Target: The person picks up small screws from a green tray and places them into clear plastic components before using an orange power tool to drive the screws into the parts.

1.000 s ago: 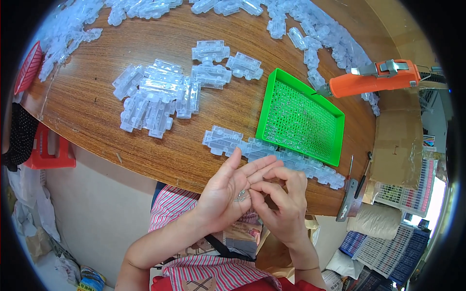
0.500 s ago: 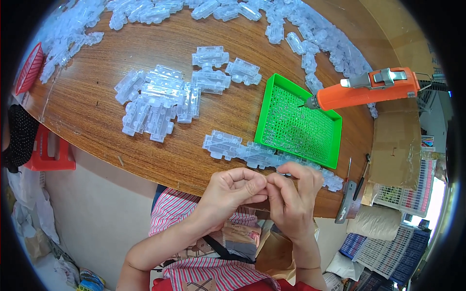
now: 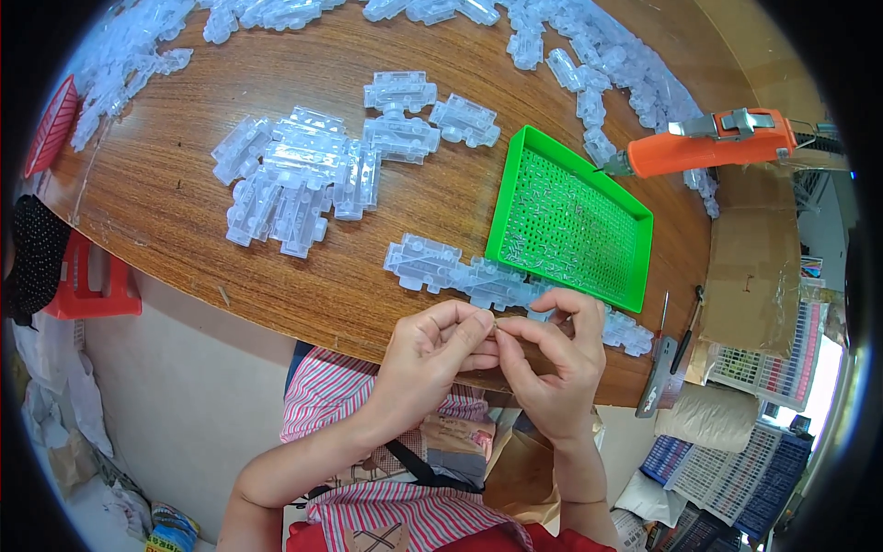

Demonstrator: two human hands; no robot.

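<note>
My left hand [image 3: 440, 342] and my right hand [image 3: 559, 366] meet fingertip to fingertip in front of the table's near edge. Both are closed in a pinch. A tiny dark speck shows between the fingertips, too small to name. Just beyond my hands, a row of clear plastic housings [image 3: 425, 263] lies on the wooden table [image 3: 303, 294], partly hidden by my right fingers. Behind the row sits a green perforated tray [image 3: 501, 216] with many small metal pieces [image 3: 513, 247], apparently screws, scattered in it. An orange electric screwdriver [image 3: 708, 147] points left at the tray's far right side.
Clear housings [image 3: 308, 152] are grouped left of centre, and heaps of them [image 3: 635, 83] line the far edge. A red basket [image 3: 51, 129] stands far left. Thin tools [image 3: 685, 340] and a grey-handled one [image 3: 655, 377] lie at the right edge beside cardboard [image 3: 750, 294].
My hands have shifted slightly up, and the right fingers have spread a little. The tiny speck now shows between the fingertips. The screwdriver sits farther right relative to the tray.
</note>
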